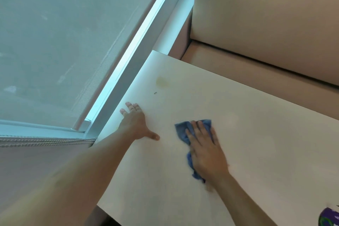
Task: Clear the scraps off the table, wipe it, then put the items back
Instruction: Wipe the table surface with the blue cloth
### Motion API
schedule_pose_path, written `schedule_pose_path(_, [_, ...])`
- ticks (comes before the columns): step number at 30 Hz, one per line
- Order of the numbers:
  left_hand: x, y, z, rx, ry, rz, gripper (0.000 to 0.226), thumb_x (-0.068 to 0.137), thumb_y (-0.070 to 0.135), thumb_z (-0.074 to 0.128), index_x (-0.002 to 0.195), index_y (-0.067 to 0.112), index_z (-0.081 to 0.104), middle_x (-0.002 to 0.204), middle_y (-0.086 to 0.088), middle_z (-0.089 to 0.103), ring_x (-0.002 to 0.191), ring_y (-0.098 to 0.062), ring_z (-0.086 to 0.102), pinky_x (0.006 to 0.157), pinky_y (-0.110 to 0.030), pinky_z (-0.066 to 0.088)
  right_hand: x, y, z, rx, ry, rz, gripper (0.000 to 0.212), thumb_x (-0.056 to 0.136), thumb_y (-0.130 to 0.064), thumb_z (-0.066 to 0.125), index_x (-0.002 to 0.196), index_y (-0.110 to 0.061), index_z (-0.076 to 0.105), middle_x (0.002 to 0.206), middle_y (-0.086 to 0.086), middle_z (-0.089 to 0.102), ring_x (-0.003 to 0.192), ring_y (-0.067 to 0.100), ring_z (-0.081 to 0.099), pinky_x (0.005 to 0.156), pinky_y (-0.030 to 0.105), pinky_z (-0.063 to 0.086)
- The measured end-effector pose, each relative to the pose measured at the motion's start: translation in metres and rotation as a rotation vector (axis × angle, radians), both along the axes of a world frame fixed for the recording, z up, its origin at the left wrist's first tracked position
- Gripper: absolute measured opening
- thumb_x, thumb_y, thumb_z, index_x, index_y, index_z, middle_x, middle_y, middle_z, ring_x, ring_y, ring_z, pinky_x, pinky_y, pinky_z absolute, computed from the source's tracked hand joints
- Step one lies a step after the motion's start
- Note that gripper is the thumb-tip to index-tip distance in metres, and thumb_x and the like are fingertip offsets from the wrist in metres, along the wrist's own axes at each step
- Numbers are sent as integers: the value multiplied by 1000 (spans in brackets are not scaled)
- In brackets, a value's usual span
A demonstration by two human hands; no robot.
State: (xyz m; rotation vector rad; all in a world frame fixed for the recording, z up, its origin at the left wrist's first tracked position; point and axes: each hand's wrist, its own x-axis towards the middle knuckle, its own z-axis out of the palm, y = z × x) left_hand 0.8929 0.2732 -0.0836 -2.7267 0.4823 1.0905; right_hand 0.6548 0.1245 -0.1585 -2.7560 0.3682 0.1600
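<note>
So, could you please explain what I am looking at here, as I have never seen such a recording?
No machine here: a person wears one camera on the head, looking forward and down at their own hands. The left hand rests flat on the pale table, near the window. The right hand presses a blue cloth onto the table. Beyond the left hand lie a yellowish stain and a small dark speck. At the bottom right corner a purple and green thing peeks in; too little shows to name it.

A grey roller blind [55,33] fills the far left (its beaded chain [45,142] shows nearer); a beige cushioned bench [266,24] sits far right.
</note>
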Motion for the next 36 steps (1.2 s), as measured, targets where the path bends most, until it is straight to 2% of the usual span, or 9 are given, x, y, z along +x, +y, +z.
schedule_pose_path(3, [2,1,-2,-4,8,7,180,37,75,91,158,-1,-18,167,-24,-23,154,-53,-6,113,-63,40,14,-49,3,-78,10,-138,70,86,-31,42,156,-19,40,170,5,17,157,25,9,125,53,13])
schedule_pose_path(8, [4,0,-5,0,10,-5,180,36,75,91,158,-2,-16,166,-25,-23,153,-54,-6,110,-65,42,107,-62,8,-115,0,-332,68,91,-28,47,157,-18,35,170,5,16,156,28,11,125,53,10])
schedule_pose_path(11, [4,1,-6,0,9,-8,180,36,75,91,158,-2,-16,166,-25,-23,153,-54,-5,111,-65,41,122,-13,5,-86,-3,-192,70,88,-31,50,157,-21,37,170,5,13,157,29,6,126,53,6])
schedule_pose_path(15, [4,3,-7,-2,0,-1,181,35,76,91,159,-1,-16,166,-24,-25,154,-53,-6,112,-63,40,67,30,6,8,-26,51,71,85,-29,52,155,-23,41,170,4,14,158,25,2,126,55,7])
schedule_pose_path(20, [3,4,-5,-30,8,13,181,36,74,92,158,-1,-17,166,-24,-25,153,-54,-7,111,-67,40,43,-34,11,-69,-20,-83,67,86,-29,35,152,-19,47,167,7,25,156,28,17,124,55,17])
schedule_pose_path(24, [3,2,-4,-18,13,-1,180,37,75,92,158,-2,-17,165,-26,-24,153,-54,-5,110,-65,42,120,-80,9,-113,-30,-262,66,92,-31,23,155,-15,39,168,7,23,155,28,18,125,52,14])
schedule_pose_path(27, [4,3,-7,-25,7,-11,180,36,74,92,158,-3,-16,165,-27,-23,153,-55,-3,108,-63,44,185,-93,7,-96,-67,-290,66,95,-34,15,154,-15,37,166,8,26,154,28,19,125,51,13])
schedule_pose_path(33, [7,3,-10,-32,-3,-19,181,33,73,93,158,-5,-13,166,-27,-21,153,-55,0,105,-64,47,246,-76,5,-91,-68,-106,56,101,-27,27,156,-18,34,167,6,23,156,25,13,126,50,7])
schedule_pose_path(36, [7,5,-9,-40,-13,-16,181,32,73,93,159,-4,-11,166,-27,-20,153,-55,0,105,-63,47,231,-53,8,-113,-44,127,72,89,-34,16,157,-15,35,168,6,21,155,29,15,123,53,11])
